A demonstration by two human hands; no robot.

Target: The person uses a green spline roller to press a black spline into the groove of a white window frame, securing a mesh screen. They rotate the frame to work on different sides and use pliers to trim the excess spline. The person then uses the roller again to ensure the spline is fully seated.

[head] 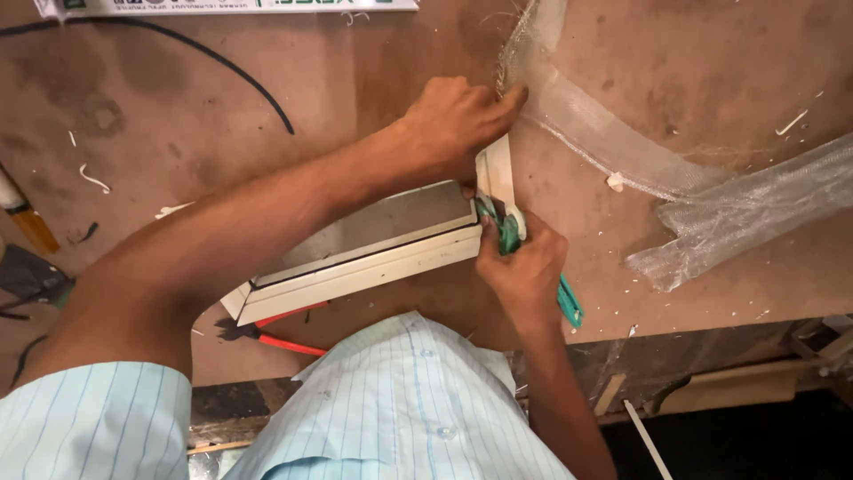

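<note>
A white frame piece [355, 267] with a grey inner face lies on the brown workbench [178, 133], its corner pointing right. My left hand [453, 124] presses down on the short upright leg of that corner [498, 169], fingers also touching a strip of clear mesh [577, 116]. My right hand [524, 267] grips a green-handled tool [569, 302] whose head sits at the frame's corner joint. The tool's tip is hidden by my fingers.
Red-handled pliers [284, 342] lie under the frame near the bench's front edge. A crumpled roll of clear mesh [746, 213] spreads at right. A black cable [222, 62] crosses the upper left. White chips litter the bench.
</note>
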